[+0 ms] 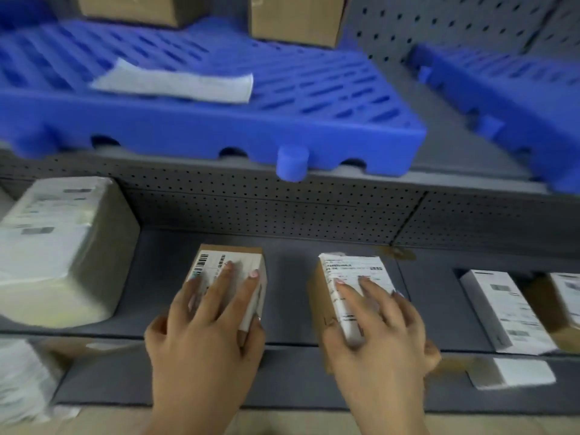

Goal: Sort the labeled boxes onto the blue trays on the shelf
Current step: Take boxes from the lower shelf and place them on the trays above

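**Clerk:** Left hand's fingers?

**Inspector:** The left fingers lie spread across the label on top of the left box. The thumb is pressed to that box's right side. The left hand grips the box from above.

**Clerk:** Right side?

**Inspector:** The right fingers are fanned over the printed label of the right box, and the thumb is set against its brown left face. The right hand clamps it likewise. That box sits tilted, with its left face showing. I cannot tell whether either box is clear of the surface.

**Clerk:** Location of both boxes?

**Inspector:** At the grey shelf, side by side and apart, in front of the perforated back panel. Neither is on a tray.

**Clerk:** Surroundings?

**Inspector:** A large wrapped parcel stands to the left on the same shelf. A white labelled box lies to the right. One level up sits a blue tray with a white sheet lying on it and two cardboard cartons at its rear. A second blue tray sits to its right, separate from the first.
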The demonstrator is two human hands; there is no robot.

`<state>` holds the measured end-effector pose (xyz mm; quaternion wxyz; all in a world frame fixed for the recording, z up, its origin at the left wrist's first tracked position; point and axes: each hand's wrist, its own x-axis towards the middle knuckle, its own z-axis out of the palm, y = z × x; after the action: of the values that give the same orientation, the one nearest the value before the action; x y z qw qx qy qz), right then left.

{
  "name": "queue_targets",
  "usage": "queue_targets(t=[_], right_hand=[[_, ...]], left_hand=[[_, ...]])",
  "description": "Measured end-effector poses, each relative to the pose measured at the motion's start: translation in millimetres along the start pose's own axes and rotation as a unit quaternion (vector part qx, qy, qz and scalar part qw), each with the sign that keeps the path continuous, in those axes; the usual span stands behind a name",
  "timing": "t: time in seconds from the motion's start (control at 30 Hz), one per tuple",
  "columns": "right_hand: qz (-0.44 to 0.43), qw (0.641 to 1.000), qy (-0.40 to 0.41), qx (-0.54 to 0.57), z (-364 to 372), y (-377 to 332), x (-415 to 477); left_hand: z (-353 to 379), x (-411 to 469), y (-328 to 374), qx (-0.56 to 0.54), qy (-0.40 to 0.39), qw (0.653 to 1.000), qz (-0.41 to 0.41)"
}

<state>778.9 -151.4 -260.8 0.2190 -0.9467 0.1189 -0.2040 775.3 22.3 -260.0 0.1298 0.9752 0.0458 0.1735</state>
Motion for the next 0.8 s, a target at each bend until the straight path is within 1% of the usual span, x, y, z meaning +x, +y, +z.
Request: queue_targets(t=[0.2, 0.37, 0.47, 0.6, 0.7, 0.8], right_hand=[[-0.019, 1.0, 0.002, 0.012, -89, -42, -38], [-0.045, 0.998, 0.027, 0.032, -162, -67, -78], [-0.052, 0.997, 0.024, 0.043, -207, -83, -107], [-0.063, 0.994, 0.053, 0.065, -259, -106, -136], [-0.064, 0.995, 0.039, 0.06, -289, -129, -142], [-0.068, 0.997, 0.005, 0.035, -312, -150, -142]], left_hand=[[-98, -41, 21, -0.015, -0.006, 1.0, 0.0], [-178, -92, 29, -0.019, -0.003, 1.0, -0.018], [-225, -124, 28, -0.014, 0.0, 0.999, -0.03], [-286, -152, 30, -0.032, 0.025, 0.999, -0.033], [-320, -155, 25, -0.036, 0.049, 0.997, -0.038], [-342, -149, 17, -0.033, 0.059, 0.997, -0.034]])
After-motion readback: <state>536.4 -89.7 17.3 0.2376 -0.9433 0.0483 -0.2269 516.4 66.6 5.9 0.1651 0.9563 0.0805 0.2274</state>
